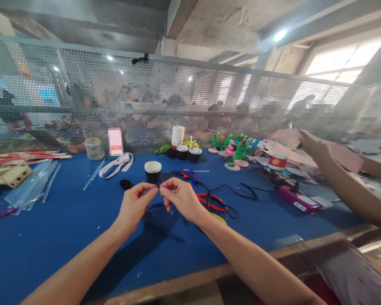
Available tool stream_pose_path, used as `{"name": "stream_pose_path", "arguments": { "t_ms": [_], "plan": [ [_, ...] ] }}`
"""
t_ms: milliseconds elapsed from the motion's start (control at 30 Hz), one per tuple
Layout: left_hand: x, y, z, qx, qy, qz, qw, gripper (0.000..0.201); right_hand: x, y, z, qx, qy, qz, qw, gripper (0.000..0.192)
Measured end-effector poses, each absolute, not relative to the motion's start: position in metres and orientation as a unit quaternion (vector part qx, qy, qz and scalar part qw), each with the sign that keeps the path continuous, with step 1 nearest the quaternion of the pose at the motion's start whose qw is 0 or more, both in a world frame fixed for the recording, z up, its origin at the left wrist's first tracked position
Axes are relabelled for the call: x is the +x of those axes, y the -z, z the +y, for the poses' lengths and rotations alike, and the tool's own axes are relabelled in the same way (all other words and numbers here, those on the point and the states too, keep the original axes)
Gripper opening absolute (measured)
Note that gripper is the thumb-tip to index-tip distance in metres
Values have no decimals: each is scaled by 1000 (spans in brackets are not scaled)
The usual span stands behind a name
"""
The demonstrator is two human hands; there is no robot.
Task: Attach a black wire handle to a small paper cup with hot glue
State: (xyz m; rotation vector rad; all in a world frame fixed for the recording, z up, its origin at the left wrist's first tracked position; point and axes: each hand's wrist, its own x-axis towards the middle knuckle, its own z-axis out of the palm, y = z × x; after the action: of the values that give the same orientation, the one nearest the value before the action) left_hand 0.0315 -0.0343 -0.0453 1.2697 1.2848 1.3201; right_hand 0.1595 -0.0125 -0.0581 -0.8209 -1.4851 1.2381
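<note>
On the tabletop: a blue sheet of working surface (57, 228), specked with tiny scraps, with a brown edge (165, 283) along the near side.
Middle of the blue: left hand (131, 207) and right hand (182, 199) meet tip to tip; the fingers (147, 192) of both are narrowed in a pinch on a small dark piece (158, 185), mostly hidden by them.
Just beyond the hands: a black-and-white cup (153, 171) stands upright.
Left side: clear sticks (31, 186) in a loose pile, a beige box (8, 176) beside them, and red and white sticks (25, 156) further back.
Back edge: a glass jar (94, 149), a white ribbon (117, 166), a stack of white cups (178, 136), and two small cups (194, 154) with thin handles.
Right of the hands: a blue glue gun (189, 175), a black cable (233, 187), and a purple device (300, 200).
Right rear: small green figures (241, 151) on pink discs, near pink sheets (339, 153); another person's arm (330, 178) reaches over the sheets.
Screen: a perforated metal panel (114, 93) stands behind the tabletop, blurred people seen through it.
Overhead: a grey concrete ceiling (222, 25) with beams and a bright lamp (280, 34).
Far right: pale daylight through a large window (333, 55).
</note>
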Motion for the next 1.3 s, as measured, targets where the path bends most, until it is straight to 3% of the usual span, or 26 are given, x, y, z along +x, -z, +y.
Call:
{"name": "stream_pose_path", "arguments": {
  "t_ms": [233,633,1300],
  "plan": [
    [37,50,-34,452,-564,497,480,27,153,59,-20,-382,-442,-628,513,12],
    [27,47,-34,471,-545,438,538,23,167,49,-13,-280,-671,-571,380,21],
    [27,46,-34,470,-516,439,565,22,159,53,-18,-305,-582,-615,436,27]
  ]
}}
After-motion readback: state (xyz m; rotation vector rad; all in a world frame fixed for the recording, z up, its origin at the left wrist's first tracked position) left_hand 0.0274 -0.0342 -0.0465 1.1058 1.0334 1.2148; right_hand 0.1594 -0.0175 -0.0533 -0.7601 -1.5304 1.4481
